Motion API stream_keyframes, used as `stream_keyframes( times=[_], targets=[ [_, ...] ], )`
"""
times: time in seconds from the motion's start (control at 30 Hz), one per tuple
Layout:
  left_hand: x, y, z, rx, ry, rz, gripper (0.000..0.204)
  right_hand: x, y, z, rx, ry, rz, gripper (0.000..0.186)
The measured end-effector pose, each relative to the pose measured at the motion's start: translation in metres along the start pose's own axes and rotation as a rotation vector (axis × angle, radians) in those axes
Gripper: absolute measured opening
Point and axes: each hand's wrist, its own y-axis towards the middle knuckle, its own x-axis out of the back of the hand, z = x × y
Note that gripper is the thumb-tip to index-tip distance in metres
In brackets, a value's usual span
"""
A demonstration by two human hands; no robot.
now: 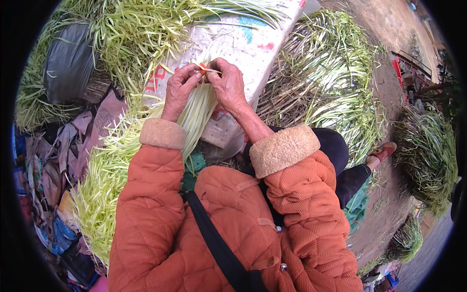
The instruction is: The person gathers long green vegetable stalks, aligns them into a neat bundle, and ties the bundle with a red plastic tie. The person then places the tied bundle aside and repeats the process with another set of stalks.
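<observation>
We hold a thin red strip [203,67] with both hands. The fingers of our left hand [177,91] pinch it on one side, and the fingers of our right hand [228,86] pinch it on the other. The strip sits against a bunch of pale stalks [198,106], which is between our hands, over the near end of the white counter [228,46]. We cannot tell if it goes all the way around. A big heap of long greens [331,82] lies on the right, and a dark gray bag [70,63] is on the left.
</observation>
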Motion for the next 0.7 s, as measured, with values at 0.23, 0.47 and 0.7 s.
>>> stream_keyframes(
  times=[0.23, 0.47, 0.7],
  targets=[
    [0.0, 0.001, 0.008, 0.059, -0.175, -0.233, 0.015, -0.002, -0.009, 0.002, -0.124, 0.186, -0.003, 0.013],
    [0.001, -0.002, 0.01, 0.036, -0.117, -0.101, 0.019, -0.002, -0.007, 0.006, -0.027, 0.124, 0.009, 0.015],
    [0.012, -0.001, 0.009, 0.036, -0.044, 0.091, 0.028, 0.001, -0.002, 0.004, 0.024, -0.169, 0.062, 0.019]
  ],
)
